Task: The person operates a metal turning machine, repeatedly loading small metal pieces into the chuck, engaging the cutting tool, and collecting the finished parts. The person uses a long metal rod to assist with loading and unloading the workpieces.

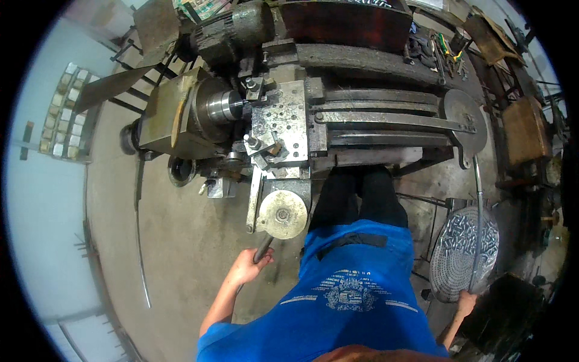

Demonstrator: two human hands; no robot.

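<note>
My left hand (246,266) is closed around a dark handle (263,248) below the round metal disc (282,215) on the near side of a lathe. Far to the right, my right hand (465,303) is closed at the lower end of a long metal lever (479,208). That lever runs up to the large round plate (463,118) at the lathe's right end. Behind the lever is a round perforated basket (447,277) with many small metal pins (463,234) in it. The lathe's chuck (222,107) faces the scratched tool slide (283,123); what the chuck holds is too small to make out.
A dark motor (232,33) and a reddish-brown box (347,25) stand behind the lathe. Several hand tools (443,54) lie at the far right. A wooden board (526,131) stands beyond the lathe's right end. Concrete floor (181,229) extends at left.
</note>
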